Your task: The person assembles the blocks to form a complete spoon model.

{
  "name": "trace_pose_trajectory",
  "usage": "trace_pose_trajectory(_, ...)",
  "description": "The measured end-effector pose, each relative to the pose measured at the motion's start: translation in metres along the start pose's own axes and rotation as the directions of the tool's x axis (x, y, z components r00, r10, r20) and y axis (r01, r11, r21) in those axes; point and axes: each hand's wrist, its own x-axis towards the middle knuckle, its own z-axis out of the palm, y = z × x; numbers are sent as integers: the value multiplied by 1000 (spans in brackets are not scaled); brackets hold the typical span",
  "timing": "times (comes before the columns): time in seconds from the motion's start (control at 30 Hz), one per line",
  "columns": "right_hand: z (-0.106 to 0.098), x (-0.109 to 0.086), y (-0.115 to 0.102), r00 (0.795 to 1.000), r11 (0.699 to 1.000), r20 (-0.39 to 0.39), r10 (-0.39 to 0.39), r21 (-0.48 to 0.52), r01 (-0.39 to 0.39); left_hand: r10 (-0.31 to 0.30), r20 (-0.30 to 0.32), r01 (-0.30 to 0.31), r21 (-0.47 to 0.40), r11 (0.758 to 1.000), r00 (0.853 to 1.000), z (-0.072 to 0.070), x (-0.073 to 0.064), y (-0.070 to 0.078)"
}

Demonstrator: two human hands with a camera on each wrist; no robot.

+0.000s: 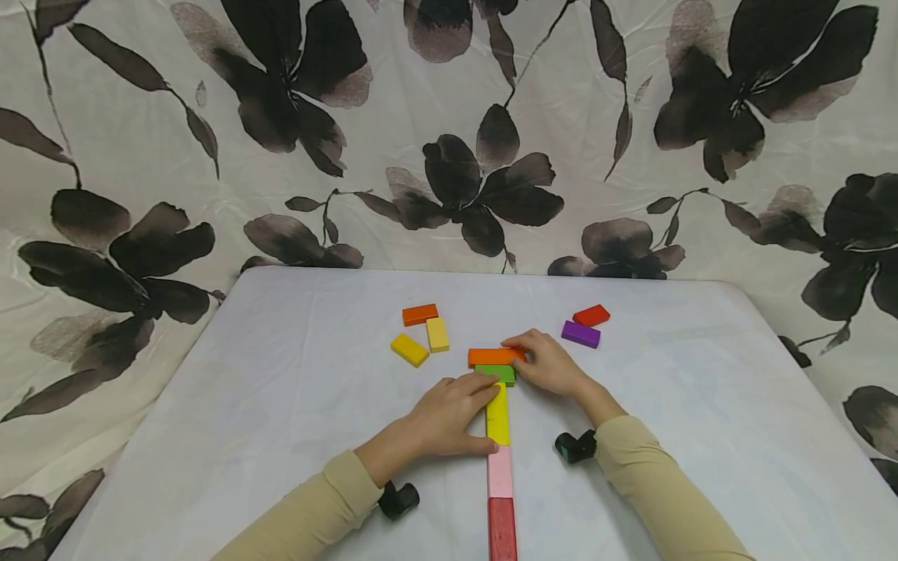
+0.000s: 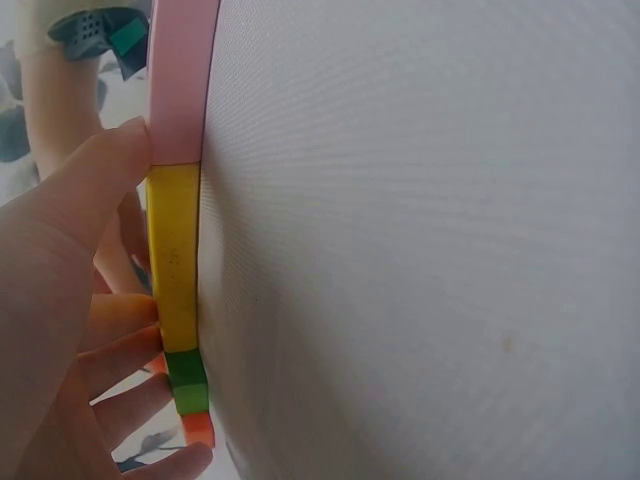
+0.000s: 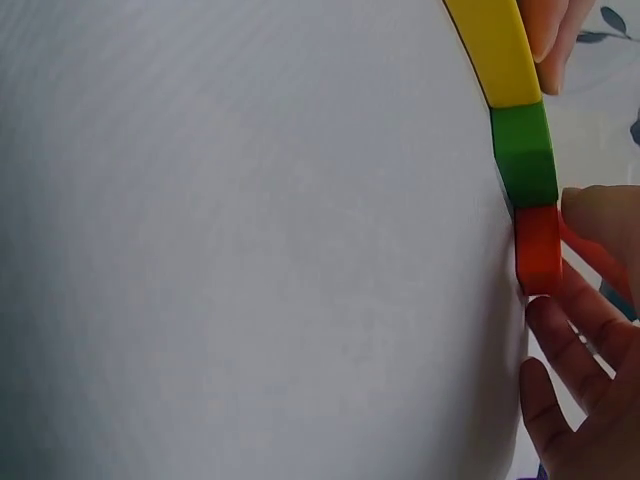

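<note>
A line of wooden blocks runs away from the near table edge: red [image 1: 501, 530], pink [image 1: 500, 473], then yellow [image 1: 497, 425]. A green block [image 1: 494, 375] lies crosswise at its far end, with a longer orange block [image 1: 484, 358] crosswise behind it. My right hand [image 1: 550, 365] pinches the right end of the orange block, thumb on the near side and a finger behind. My left hand [image 1: 449, 417] lies over the line's left side, fingers extended at the green and yellow blocks. Its thumb touches near the joint of the pink block [image 2: 180, 90] and yellow block [image 2: 173, 260].
Left of the line's far end lie a loose orange block [image 1: 419, 315] and two yellow blocks [image 1: 410, 350]. To the right are a purple block [image 1: 581, 334] and a red block [image 1: 592, 315]. Floral cloth [image 1: 449, 93] hangs behind the white table [image 1: 337, 312].
</note>
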Motion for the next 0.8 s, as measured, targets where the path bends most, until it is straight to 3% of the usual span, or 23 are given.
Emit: trace_pose_trajectory(0.8, -4, -8, 7, 1000, 1000, 19, -23, -2, 23, 2, 1, -2, -12, 1000, 1000, 0, -1, 0)
